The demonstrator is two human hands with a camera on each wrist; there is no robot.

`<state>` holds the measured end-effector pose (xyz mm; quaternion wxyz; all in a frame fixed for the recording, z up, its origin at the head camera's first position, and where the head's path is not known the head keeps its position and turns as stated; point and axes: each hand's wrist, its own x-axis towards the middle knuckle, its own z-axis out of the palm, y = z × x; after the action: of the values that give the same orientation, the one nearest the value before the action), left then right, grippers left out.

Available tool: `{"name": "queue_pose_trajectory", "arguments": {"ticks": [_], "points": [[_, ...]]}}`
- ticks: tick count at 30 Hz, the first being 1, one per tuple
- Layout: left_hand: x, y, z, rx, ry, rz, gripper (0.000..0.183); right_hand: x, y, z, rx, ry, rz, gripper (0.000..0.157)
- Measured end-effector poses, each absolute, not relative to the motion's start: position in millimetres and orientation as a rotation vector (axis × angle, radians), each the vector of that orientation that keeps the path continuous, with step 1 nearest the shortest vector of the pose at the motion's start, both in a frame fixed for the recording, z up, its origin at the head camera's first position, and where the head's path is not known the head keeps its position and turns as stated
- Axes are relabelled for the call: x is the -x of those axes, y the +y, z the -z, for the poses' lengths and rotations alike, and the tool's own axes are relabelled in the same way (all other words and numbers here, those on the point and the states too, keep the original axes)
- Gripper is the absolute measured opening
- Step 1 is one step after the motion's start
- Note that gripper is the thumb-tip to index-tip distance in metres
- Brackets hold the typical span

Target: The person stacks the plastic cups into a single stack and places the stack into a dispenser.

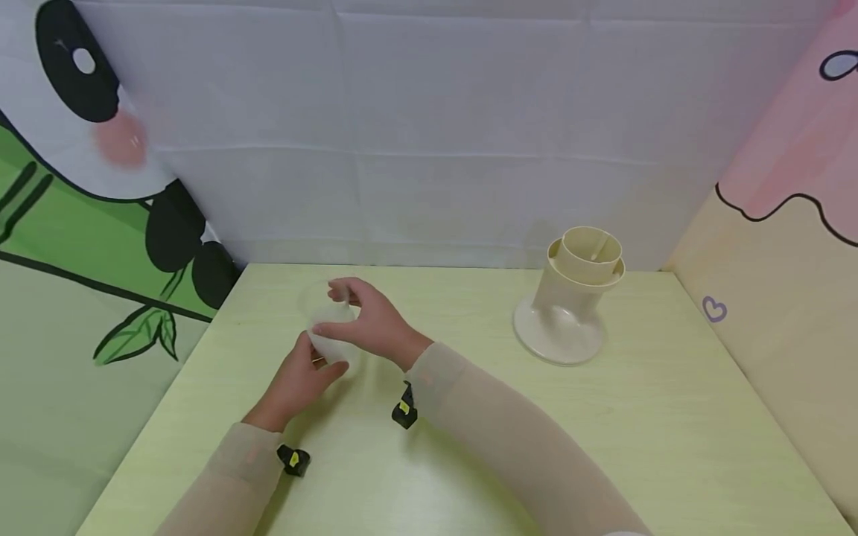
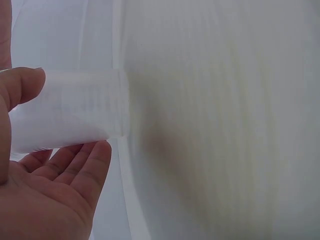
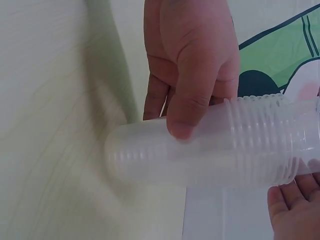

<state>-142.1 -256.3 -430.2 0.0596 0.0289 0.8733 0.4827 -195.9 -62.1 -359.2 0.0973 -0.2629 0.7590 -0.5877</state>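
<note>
A stack of clear plastic cups (image 3: pixel 200 155) stands roughly upright, with ribbed rims at its upper end. My left hand (image 1: pixel 295 383) grips the lower part, its thumb (image 3: pixel 190 105) lying on the near side and the fingers (image 2: pixel 90 175) behind. Higher up, my right hand (image 1: pixel 372 324) curls its fingers and thumb around the uppermost clear cup (image 3: pixel 307 122), whose wall sticks out above the rims. In the head view this upper cup is faint and hard to make out. Whether the stack's closed end touches the table cannot be seen.
To the right on the pale wood-grain table (image 1: pixel 469 313) stands a cream double-tube holder (image 1: pixel 590 260) on a round white base (image 1: pixel 546 339). A white cloth backdrop (image 1: pixel 436 134) rises behind the table, and printed cloth (image 1: pixel 181 216) hangs on the left.
</note>
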Motion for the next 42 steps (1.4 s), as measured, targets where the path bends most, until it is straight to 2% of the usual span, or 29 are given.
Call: {"name": "queue_pose_trajectory", "arguments": {"ticks": [20, 25, 35, 42], "points": [[141.9, -254.6, 428.9, -0.138, 2.672, -1.458, 0.071, 195.0, -58.2, 382.1, 0.662, 2.249, 1.637, 0.086], [142.1, -255.2, 427.9, -0.135, 2.672, -1.469, 0.075, 194.6, -56.7, 384.4, 0.663, 2.221, 1.645, 0.088], [142.2, -255.8, 428.1, -0.078, 2.655, -1.466, 0.079, 194.0, -45.1, 394.2, 0.744, 2.217, 1.657, 0.082], [142.2, -252.8, 426.7, -0.05, 2.648, -1.456, 0.083, 197.7, -36.6, 403.4, 0.73, 2.259, 1.618, 0.084]]}}
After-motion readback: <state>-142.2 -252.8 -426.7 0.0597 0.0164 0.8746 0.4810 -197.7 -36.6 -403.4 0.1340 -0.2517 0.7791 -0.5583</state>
